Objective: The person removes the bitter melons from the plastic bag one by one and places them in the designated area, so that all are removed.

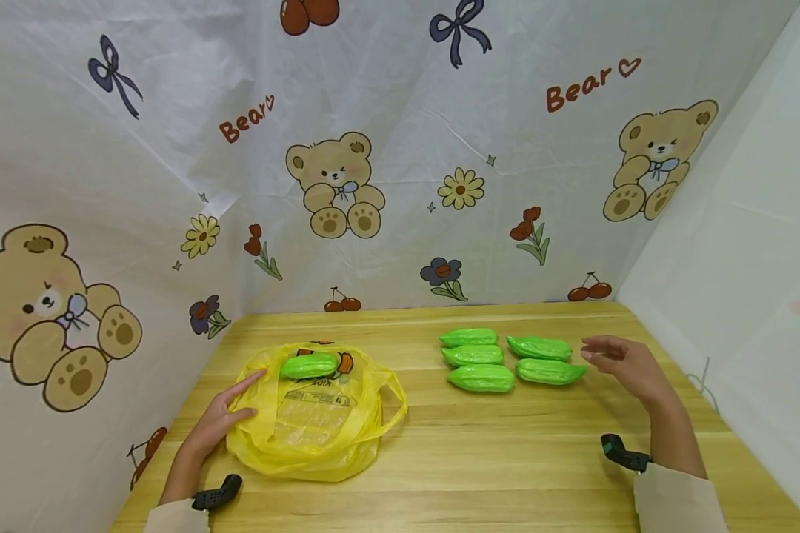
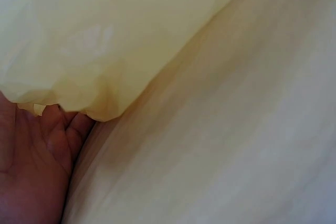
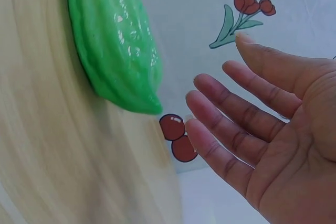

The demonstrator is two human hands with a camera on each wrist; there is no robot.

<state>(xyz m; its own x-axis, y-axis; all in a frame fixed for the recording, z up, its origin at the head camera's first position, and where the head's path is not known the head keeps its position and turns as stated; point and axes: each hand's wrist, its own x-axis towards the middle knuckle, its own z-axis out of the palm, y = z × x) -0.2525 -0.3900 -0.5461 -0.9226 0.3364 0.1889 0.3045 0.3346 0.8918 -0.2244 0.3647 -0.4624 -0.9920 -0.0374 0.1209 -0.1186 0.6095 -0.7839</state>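
Note:
On the left of the table, a yellow plastic bag (image 1: pixel 307 459) lies with its mouth open upward. One bright green bitter melon (image 1: pixel 309 366) lies in the bag's mouth, toward the back. The left hand (image 1: pixel 216 423) rests against the bag's left side with extended fingers; in the left wrist view the plastic (image 2: pixel 105 40) hides its fingertips. Apart from any object, the right hand (image 1: pixel 630 370) hovers with loosely bent fingers just right of a bitter melon (image 1: pixel 550 371). That hand's palm and spread fingers show in the right wrist view, beside the melon's pointed tip (image 3: pixel 142 100).
Right of the bag, three bitter melons form a column, with the front one (image 1: pixel 481 378) nearest me. Another melon (image 1: pixel 540 348) lies behind the one by the right hand. A bag handle loop (image 1: pixel 400 414) sticks out rightward. A bear-printed sheet (image 1: pixel 400 266) rises behind the table.

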